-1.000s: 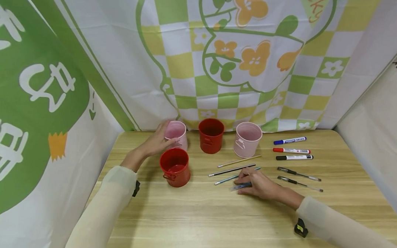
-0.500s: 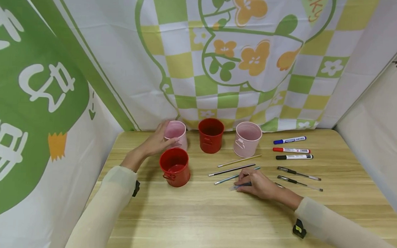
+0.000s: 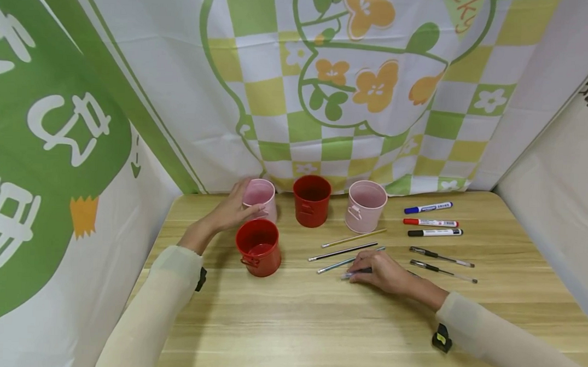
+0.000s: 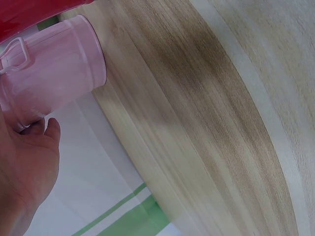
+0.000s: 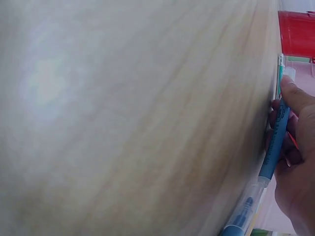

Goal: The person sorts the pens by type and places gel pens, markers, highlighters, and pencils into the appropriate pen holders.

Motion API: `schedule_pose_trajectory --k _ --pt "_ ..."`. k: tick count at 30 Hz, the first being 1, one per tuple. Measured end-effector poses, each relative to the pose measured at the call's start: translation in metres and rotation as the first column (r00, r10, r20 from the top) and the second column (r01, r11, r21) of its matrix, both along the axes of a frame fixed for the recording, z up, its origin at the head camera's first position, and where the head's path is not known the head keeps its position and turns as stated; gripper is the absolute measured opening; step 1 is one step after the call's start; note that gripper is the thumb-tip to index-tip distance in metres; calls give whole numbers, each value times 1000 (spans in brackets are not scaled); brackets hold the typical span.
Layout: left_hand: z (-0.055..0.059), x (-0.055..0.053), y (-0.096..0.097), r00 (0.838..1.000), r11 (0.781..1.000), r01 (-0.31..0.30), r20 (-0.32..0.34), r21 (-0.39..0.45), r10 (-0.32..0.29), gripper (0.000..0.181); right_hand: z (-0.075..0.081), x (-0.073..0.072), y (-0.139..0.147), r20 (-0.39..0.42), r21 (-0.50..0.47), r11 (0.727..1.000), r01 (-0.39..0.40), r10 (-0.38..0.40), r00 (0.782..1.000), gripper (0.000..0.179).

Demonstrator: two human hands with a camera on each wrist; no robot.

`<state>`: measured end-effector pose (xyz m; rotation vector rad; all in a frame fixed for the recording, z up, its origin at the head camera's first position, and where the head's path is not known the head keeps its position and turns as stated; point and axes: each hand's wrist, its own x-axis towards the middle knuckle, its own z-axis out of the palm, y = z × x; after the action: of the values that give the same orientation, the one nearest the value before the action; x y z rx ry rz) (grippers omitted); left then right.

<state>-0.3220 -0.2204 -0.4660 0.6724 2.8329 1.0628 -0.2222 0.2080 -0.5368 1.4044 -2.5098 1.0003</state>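
Observation:
My left hand point(image 3: 231, 208) grips the left pink bucket point(image 3: 271, 210), its thumb over the near side of the rim. In the left wrist view, fingers curl at the mouth of the pink bucket point(image 4: 54, 64). My right hand point(image 3: 383, 274) pinches a blue highlighter point(image 5: 277, 140) with clear caps between thumb and fingers, low over the table. Just beyond that hand lie a teal pencil point(image 3: 337, 266), a black pencil point(image 3: 342, 252) and a yellow pencil point(image 3: 354, 238). A red bucket point(image 3: 266, 261) stands in front of the gripped one.
Another red bucket point(image 3: 312, 209) and a second pink bucket point(image 3: 365, 211) stand along the back. On the right lie blue point(image 3: 428, 207), red point(image 3: 430, 223) and black point(image 3: 435, 232) markers and two gel pens point(image 3: 442, 257). Printed cloth point(image 3: 325, 146) hangs behind the table point(image 3: 288, 325).
The highlighter has tilted slightly in my right hand, which otherwise hardly moves. My left hand and the buckets stay in place.

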Motion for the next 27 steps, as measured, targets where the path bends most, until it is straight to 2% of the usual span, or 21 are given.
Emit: schedule_pose_trajectory --k 11,17,23,27 --pt "0 -1 -1 1000 1000 -1 -2 -3 1 85 13 1 -2 54 39 996 77 -79 995 16" --pt "-1 0 -1 1000 1000 0 -3 8 0 86 21 0 -5 112 48 991 128 -133 985 13" --pt "-1 1 -1 1000 1000 -1 0 13 1 87 32 -1 -9 170 2 989 147 -145 975 14" --pt "-1 0 -1 1000 1000 -5 8 6 5 89 39 -1 -13 244 -22 987 159 -149 958 19"
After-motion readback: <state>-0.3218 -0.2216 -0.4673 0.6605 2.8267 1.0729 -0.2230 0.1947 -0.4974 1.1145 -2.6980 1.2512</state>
